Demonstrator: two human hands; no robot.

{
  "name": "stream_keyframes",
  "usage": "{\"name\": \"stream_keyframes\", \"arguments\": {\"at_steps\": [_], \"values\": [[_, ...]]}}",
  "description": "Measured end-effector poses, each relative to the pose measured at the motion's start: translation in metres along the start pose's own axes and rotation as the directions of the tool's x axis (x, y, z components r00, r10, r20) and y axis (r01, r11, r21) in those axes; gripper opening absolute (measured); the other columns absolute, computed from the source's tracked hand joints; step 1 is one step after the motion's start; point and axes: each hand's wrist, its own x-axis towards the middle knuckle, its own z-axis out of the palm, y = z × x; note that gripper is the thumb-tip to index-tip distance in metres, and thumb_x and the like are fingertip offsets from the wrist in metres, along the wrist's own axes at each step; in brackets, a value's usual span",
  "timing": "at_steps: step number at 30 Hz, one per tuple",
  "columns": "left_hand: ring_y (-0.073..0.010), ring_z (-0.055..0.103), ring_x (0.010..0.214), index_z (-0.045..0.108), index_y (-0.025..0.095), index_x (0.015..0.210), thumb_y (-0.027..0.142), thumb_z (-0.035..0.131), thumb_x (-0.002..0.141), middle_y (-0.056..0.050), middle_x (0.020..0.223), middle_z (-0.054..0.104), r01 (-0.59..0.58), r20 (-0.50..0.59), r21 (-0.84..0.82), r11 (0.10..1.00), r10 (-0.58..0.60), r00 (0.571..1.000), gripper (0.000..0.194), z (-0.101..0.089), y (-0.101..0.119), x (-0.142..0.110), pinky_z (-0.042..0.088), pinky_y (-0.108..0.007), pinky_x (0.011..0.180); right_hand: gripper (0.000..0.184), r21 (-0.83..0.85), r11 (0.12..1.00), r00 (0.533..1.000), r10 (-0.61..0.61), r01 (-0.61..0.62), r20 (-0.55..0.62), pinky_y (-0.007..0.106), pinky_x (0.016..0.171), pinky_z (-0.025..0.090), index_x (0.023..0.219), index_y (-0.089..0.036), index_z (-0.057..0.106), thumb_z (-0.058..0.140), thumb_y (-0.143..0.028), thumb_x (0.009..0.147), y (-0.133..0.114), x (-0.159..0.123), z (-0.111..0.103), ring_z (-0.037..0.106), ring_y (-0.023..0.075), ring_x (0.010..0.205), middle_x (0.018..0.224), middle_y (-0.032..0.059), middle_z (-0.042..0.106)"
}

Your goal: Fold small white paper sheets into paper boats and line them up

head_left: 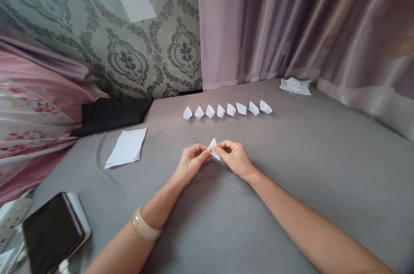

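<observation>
Between both hands is a small piece of white folded paper (213, 144), its pointed tip up and its lower corner slanting to the right. My left hand (190, 161) pinches its left side between thumb and fingers. From the other side my right hand (236, 157) grips it the same way, the two thumbs close together on the near face. Beyond the hands, several small folded white paper pieces (221, 111) stand in a row on the grey sheet (291, 170).
A stack of white paper (127, 146) lies to the left, near a folded black cloth (111, 114). A phone (53, 231) rests at the lower left beside a power strip (13, 218). More white paper (296, 86) sits at the back right by the curtain (258, 19).
</observation>
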Motion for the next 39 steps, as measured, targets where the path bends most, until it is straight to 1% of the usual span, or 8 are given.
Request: {"name": "stream_keyframes", "arguments": {"at_steps": [5, 9, 14, 16, 18, 22, 25, 39], "values": [[-0.0073, 0.054, 0.057, 0.065, 0.013, 0.068, 0.035, 0.074, 0.07, -0.001, 0.064, 0.064, -0.007, -0.056, -0.148, 0.989, -0.001, 0.998, 0.024, 0.0, -0.003, 0.002, 0.042, -0.02, 0.06, 0.026, 0.04, 0.995, 0.993, 0.093, -0.095, 0.067, 0.027, 0.065, 0.048, 0.082, -0.017, 0.067, 0.065, -0.042, 0.075, -0.001, -0.004, 0.005, 0.063, 0.0137, 0.067, 0.078, 0.0031, 0.07], [-0.0073, 0.054, 0.059, 0.068, 0.013, 0.071, 0.034, 0.075, 0.07, -0.002, 0.066, 0.065, 0.059, -0.018, -0.201, 0.978, -0.064, 0.998, 0.022, -0.003, -0.006, 0.004, 0.041, -0.019, 0.06, 0.027, 0.043, 0.993, 0.994, 0.109, -0.109, 0.019, 0.027, 0.059, 0.048, 0.067, -0.017, 0.063, 0.068, -0.043, 0.07, -0.003, -0.005, 0.007, 0.059, 0.0124, 0.057, 0.065, 0.001, 0.065], [-0.0082, 0.056, 0.063, 0.072, 0.015, 0.079, 0.032, 0.077, 0.067, -0.002, 0.07, 0.067, 0.062, -0.008, -0.198, 0.978, -0.065, 0.998, 0.021, -0.005, -0.005, 0.005, 0.043, -0.019, 0.062, 0.027, -0.009, 0.996, 0.996, 0.086, -0.086, -0.013, 0.028, 0.057, 0.048, 0.067, -0.017, 0.064, 0.067, -0.043, 0.071, -0.001, -0.004, 0.005, 0.059, 0.0143, 0.056, 0.064, 0.0021, 0.065], [-0.0088, 0.056, 0.063, 0.073, 0.015, 0.079, 0.031, 0.077, 0.067, -0.002, 0.07, 0.067, 0.046, -0.017, -0.201, 0.979, -0.05, 0.999, 0.021, -0.004, -0.005, 0.006, 0.044, -0.02, 0.064, 0.025, -0.089, 0.996, 0.999, 0.018, -0.02, -0.029, 0.029, 0.06, 0.049, 0.073, -0.017, 0.066, 0.065, -0.042, 0.075, -0.001, -0.005, 0.004, 0.06, 0.0157, 0.062, 0.069, 0.0037, 0.066], [-0.0096, 0.057, 0.063, 0.073, 0.015, 0.078, 0.031, 0.077, 0.066, -0.002, 0.068, 0.067, 0.028, -0.039, -0.203, 0.979, -0.037, 0.999, 0.02, -0.004, -0.005, 0.006, 0.045, -0.022, 0.066, 0.021, -0.212, 0.971, 0.988, -0.133, 0.114, -0.077, 0.03, 0.066, 0.049, 0.086, -0.019, 0.068, 0.065, -0.038, 0.077, -0.003, -0.007, 0.005, 0.062, 0.0168, 0.071, 0.082, 0.0054, 0.067], [-0.0106, 0.059, 0.064, 0.074, 0.015, 0.078, 0.031, 0.078, 0.065, -0.003, 0.069, 0.068, 0.025, -0.08, -0.222, 0.975, -0.044, 0.996, 0.021, -0.002, -0.005, 0.006, 0.046, -0.023, 0.068, 0.02, -0.392, 0.858, 0.911, -0.4, 0.332, -0.105, 0.029, 0.071, 0.049, 0.1, -0.022, 0.065, 0.062, -0.028, 0.081, -0.006, -0.012, 0.006, 0.06, 0.0164, 0.081, 0.096, 0.0057, 0.063], [-0.011, 0.06, 0.066, 0.075, 0.015, 0.081, 0.03, 0.078, 0.065, -0.004, 0.073, 0.07, 0.027, -0.098, -0.245, 0.969, -0.052, 0.994, 0.022, -0.002, -0.005, 0.005, 0.048, -0.023, 0.069, 0.017, -0.452, 0.815, 0.898, -0.435, 0.362, -0.064, 0.029, 0.073, 0.049, 0.099, -0.023, 0.067, 0.055, -0.024, 0.086, -0.005, -0.013, 0.007, 0.06, 0.0168, 0.084, 0.095, 0.0055, 0.062], [-0.0137, 0.065, 0.07, 0.076, 0.017, 0.084, 0.029, 0.077, 0.065, -0.004, 0.077, 0.073, -0.018, -0.216, -0.198, 0.98, -0.026, 0.976, 0.022, 0.001, -0.004, 0.005, 0.052, -0.028, 0.076, 0.041, -0.61, 0.649, 0.854, -0.512, 0.455, 0.092, 0.035, 0.089, 0.048, 0.126, -0.023, 0.058, 0.04, -0.013, 0.09, 0.002, -0.017, 0.01, 0.057, 0.0205, 0.098, 0.103, 0.01, 0.06]]}}
